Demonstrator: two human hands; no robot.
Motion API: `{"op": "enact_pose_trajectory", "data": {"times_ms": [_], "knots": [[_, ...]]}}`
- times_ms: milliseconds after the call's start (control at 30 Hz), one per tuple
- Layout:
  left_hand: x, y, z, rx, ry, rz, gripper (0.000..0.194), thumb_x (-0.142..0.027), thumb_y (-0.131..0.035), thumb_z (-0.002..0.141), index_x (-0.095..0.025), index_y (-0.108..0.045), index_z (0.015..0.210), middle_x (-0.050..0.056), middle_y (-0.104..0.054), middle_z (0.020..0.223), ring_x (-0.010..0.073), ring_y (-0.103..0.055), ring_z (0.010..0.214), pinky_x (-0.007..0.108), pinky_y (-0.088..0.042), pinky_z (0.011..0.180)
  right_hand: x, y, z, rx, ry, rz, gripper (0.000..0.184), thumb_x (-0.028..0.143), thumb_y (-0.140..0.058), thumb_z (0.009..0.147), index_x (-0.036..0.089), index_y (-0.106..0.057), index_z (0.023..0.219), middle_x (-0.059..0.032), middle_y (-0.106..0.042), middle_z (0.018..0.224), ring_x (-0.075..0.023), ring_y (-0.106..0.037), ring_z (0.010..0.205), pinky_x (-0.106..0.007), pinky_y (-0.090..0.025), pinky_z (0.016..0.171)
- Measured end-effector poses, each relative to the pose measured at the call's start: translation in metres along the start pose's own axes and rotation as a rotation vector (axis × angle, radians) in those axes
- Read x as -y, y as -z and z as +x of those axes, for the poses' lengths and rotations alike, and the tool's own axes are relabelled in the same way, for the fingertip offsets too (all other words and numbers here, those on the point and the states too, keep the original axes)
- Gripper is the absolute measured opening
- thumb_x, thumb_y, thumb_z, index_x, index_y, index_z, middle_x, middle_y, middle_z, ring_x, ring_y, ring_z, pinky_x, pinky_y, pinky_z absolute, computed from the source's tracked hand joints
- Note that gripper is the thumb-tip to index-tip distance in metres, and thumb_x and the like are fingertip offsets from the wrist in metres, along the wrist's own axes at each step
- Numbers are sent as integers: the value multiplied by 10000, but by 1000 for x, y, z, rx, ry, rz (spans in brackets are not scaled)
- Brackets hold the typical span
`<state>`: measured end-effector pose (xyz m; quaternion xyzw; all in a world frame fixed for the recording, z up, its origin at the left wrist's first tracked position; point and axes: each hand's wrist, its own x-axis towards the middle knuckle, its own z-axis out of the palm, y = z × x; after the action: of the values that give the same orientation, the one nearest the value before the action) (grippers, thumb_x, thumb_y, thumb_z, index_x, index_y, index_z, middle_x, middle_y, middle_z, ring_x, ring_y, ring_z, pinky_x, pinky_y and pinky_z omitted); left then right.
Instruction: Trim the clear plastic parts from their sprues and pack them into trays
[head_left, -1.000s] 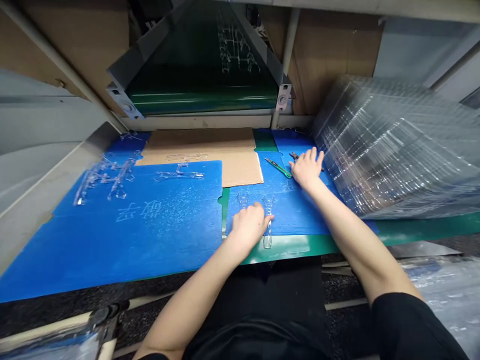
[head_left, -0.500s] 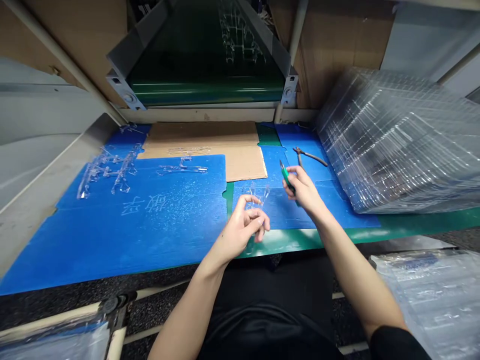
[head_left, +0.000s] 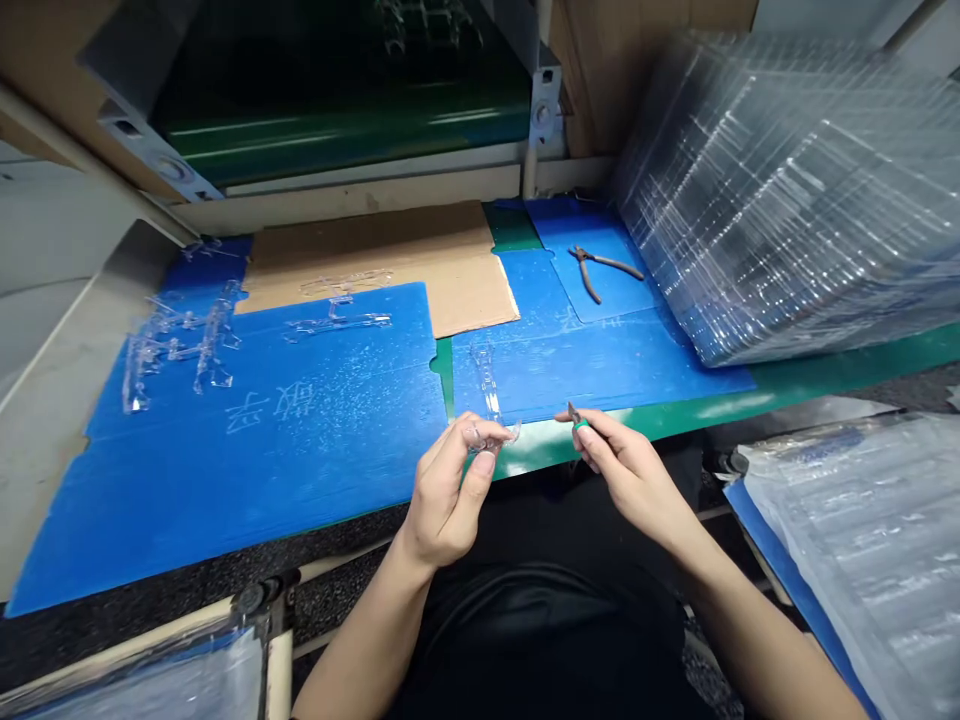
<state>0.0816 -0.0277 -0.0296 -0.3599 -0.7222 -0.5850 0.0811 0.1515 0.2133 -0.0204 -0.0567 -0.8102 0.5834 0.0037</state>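
Head view: left hand (head_left: 442, 500) pinches a clear plastic part (head_left: 491, 434), long axis sideways, pointing right; right hand (head_left: 637, 480) fingers (head_left: 600, 440) grip green-handled snips (head_left: 577, 420) near it.

Left hand (head_left: 446, 490) is pinching a clear plastic part (head_left: 487, 433) between thumb and fingers, over the near edge of the blue sheet (head_left: 187, 520). Right hand (head_left: 630, 480) is gripping green-handled snips (head_left: 579, 424), tips pointing toward that part. Another clear part (head_left: 486, 380) is lying on the sheet, just beyond the left hand. Pliers (head_left: 600, 268) are lying toward the sheet's far right end, clear sprues (head_left: 180, 345) are lying at its left end, and a stack of clear trays (head_left: 780, 200) is sitting beside its right end.
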Motion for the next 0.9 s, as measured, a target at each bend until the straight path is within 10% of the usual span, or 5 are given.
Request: {"op": "enact_pose_trajectory", "data": {"times_ms": [267, 500, 900], "knots": [[1, -3, 12, 110, -224, 329, 198, -128, -618, 1062, -216, -655, 1235, 57, -794, 1000, 193, -712, 928, 518, -488, 1131, 3, 4, -18, -90, 224, -268, 170, 326, -536, 1143, 225, -589, 1269, -53, -754, 947, -198, -710, 741, -322, -547, 696], [-3, 1, 10, 158, -235, 424, 120, -226, -607, 1096, -180, -668, 1189, 74, -773, 917, 183, -643, 772, 418, -463, 902, 27, 19, -20, 61, 521, -513, 185, 183, -526, 1141, 199, -613, 1304, -77, -768, 1034, -213, -742, 844, -333, -526, 704], [-1, 0, 13, 158, -287, 488, 140, -299, -636, 1102, -183, -676, 1171, 64, -800, 898, 179, -656, 744, 424, -441, 877, 29, 14, -19, 170, 458, -430, 176, 214, -514, 1156, 187, -671, 1232, -68, -755, 968, -178, -684, 757, -319, -498, 672]]}}
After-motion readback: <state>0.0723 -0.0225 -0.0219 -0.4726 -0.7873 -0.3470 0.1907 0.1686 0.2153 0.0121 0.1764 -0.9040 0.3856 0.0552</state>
